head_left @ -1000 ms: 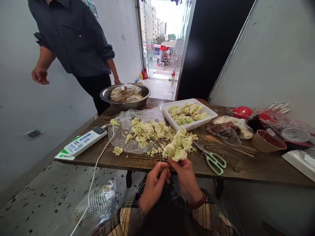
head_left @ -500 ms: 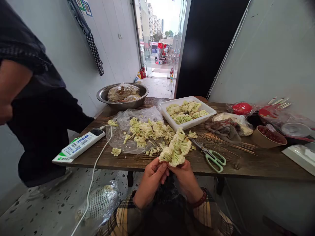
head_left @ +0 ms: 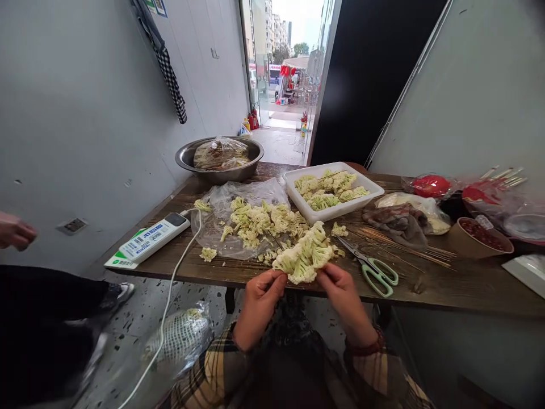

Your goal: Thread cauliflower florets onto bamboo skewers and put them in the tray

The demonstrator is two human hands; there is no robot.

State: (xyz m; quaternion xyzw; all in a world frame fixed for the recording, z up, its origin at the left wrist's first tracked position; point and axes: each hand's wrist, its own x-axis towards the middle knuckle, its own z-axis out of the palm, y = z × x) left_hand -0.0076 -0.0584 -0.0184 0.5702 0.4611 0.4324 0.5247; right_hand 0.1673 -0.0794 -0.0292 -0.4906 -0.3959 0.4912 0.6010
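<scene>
Between my two hands, just over the table's front edge, is a skewer of cauliflower (head_left: 304, 255), its florets packed side by side. My left hand (head_left: 261, 301) pinches its left end with thumb and fingers. At the right end, my right hand (head_left: 343, 295) has its fingers closed on a floret. Most of the stick is hidden by the florets; a thin length of it shows at the upper left. Behind lies a pile of loose cauliflower florets (head_left: 259, 222) on a clear plastic bag (head_left: 217, 250). A white tray (head_left: 378, 190) farther back holds skewered cauliflower.
Green-handled scissors (head_left: 378, 275) lie right of my hands, near bamboo skewers (head_left: 409, 250) and a crumpled cloth (head_left: 398, 224). A metal basin (head_left: 187, 162) with bagged goods stands at the back left. A white device (head_left: 155, 238) trails a cable. Another person's hand (head_left: 17, 232) is at far left.
My right hand has moved right, away from my left, and grips the other end of the cauliflower skewer. The other person has moved left, mostly out of view. The view has shifted slightly.
</scene>
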